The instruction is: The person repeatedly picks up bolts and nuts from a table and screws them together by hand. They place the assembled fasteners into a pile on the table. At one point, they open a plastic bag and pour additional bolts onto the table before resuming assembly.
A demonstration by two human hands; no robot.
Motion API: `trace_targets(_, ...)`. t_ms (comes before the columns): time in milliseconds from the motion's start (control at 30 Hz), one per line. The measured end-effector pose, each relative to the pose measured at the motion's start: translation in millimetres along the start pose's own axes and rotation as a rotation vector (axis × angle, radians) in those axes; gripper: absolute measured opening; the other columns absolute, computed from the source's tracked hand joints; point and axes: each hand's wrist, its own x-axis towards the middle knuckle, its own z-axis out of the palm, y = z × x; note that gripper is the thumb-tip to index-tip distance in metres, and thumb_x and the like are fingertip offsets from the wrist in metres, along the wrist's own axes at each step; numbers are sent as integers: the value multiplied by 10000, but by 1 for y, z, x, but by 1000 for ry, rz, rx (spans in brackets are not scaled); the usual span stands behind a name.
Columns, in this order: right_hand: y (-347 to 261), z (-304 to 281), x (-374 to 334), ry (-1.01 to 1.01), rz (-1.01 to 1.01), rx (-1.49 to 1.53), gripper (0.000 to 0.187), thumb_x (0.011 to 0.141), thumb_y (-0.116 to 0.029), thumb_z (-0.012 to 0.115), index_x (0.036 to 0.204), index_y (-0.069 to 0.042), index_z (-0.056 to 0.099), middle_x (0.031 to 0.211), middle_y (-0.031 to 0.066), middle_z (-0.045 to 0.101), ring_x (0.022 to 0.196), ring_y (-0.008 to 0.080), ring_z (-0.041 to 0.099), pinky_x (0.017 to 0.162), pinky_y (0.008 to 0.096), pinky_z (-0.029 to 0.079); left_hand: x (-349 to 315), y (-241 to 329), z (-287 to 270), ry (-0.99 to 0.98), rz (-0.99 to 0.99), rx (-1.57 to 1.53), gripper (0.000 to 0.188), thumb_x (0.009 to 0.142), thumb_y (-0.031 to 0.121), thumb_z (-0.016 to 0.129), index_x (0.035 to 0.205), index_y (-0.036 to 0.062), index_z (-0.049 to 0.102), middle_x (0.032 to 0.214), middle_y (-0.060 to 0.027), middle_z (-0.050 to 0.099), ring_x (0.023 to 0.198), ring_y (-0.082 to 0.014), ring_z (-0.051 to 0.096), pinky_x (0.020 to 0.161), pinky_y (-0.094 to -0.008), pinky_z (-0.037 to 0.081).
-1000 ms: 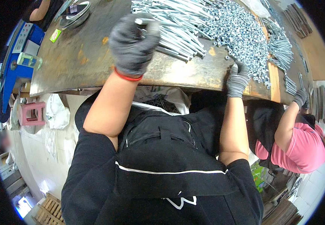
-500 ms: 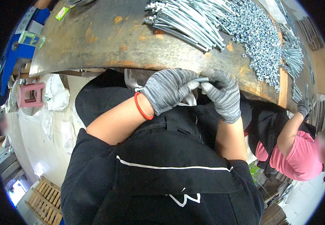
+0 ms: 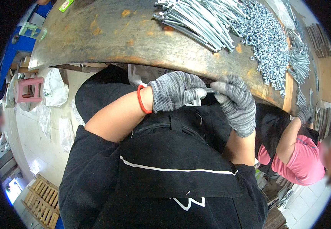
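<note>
My left hand, in a grey knitted glove, is closed around a metal bolt, and most of its length is hidden in the glove. A short silvery stretch of it shows between the two hands. At its other end, the gloved fingers of my right hand are pinched together on the bolt; whether a nut sits between them is hidden. Both hands are just off the near edge of the metal-topped table. Beyond them lie a pile of long bolts and, to its right, a heap of small nuts.
At the right, a co-worker in a pink shirt has gloved hands by more bolts. A wooden strip runs along the table there. To the left stand a pink stool and white bags; a wooden pallet is lower left.
My right hand has shifted slightly right and down, its wrist turning. Less of the bolt shows between my hands now. The view has shifted a little.
</note>
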Motion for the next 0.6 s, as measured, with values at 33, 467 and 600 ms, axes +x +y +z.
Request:
trace_targets(33, -7, 0, 3, 29, 18, -71, 192, 769, -144, 663, 939, -53, 659, 844, 104, 602, 805, 277, 601, 739, 331, 472, 0, 1, 1, 27, 3, 55, 266, 883, 229, 529, 994, 8, 626, 886, -172, 645, 817, -289, 618, 751, -349, 482)
trace_targets(467, -3, 38, -3, 320, 472, 424, 471, 899, -470, 483, 921, -17, 611, 867, 103, 626, 777, 186, 587, 690, 317, 456, -2, 14, 37, 218, 88, 282, 229, 865, 205, 530, 989, 41, 630, 906, -140, 643, 825, -314, 615, 736, -378, 496)
trace_targets(600, -16, 61, 7, 295, 472, 1126, 898, 811, -742, 308, 1330, -18, 423, 1397, 185, 355, 1264, 284, 371, 1041, 392, 285, 3, 12, 18, 368, 298, 631, 217, 855, 163, 541, 1031, 62, 620, 878, -124, 644, 779, -307, 620, 724, -379, 502)
